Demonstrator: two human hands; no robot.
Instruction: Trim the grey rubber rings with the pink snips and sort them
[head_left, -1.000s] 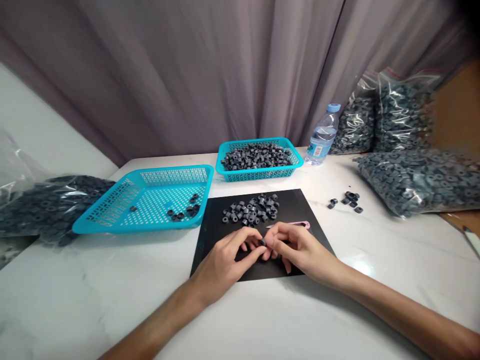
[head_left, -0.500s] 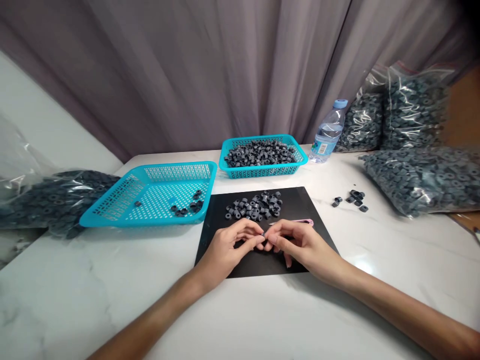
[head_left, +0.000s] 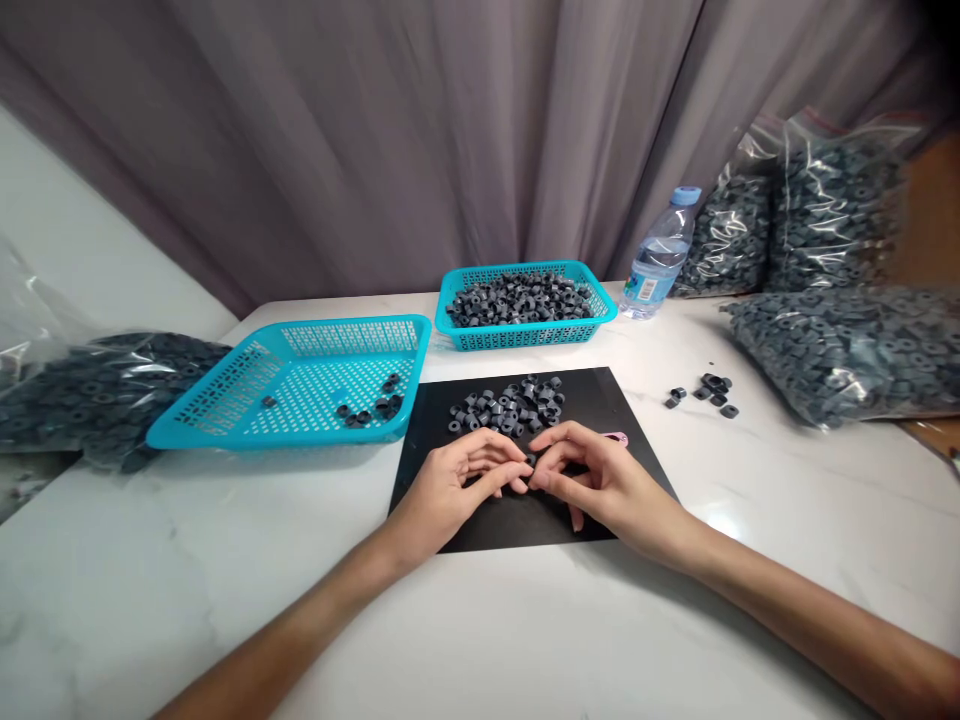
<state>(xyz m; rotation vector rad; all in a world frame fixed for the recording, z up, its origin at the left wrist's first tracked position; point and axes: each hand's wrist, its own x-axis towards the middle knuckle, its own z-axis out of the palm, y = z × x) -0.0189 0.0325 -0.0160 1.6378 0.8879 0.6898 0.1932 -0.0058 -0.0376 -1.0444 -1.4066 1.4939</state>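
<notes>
Above the black mat [head_left: 480, 535], my left hand [head_left: 457, 490] and my right hand [head_left: 611, 480] meet at the fingertips. Between them is a small dark grey ring-shaped piece [head_left: 531, 460], pinched from both sides and largely covered by the fingers. A loose pile of the same grey pieces [head_left: 510, 408] lies on the mat just beyond my hands. The pink end of a slim tool [head_left: 616, 438] pokes out behind my right hand, which hides the rest of it.
Left of the mat stands a blue basket [head_left: 300, 440] holding several grey pieces. A fuller blue basket [head_left: 525, 337] is behind the mat. A water bottle [head_left: 656, 260], scattered pieces [head_left: 712, 388] and a bulging bag [head_left: 847, 360] are on the right. Another bag [head_left: 135, 395] lies left.
My right fingers have opened slightly and shifted, with the index finger lifted, so more of the grey piece shows. The view has tilted a little.
</notes>
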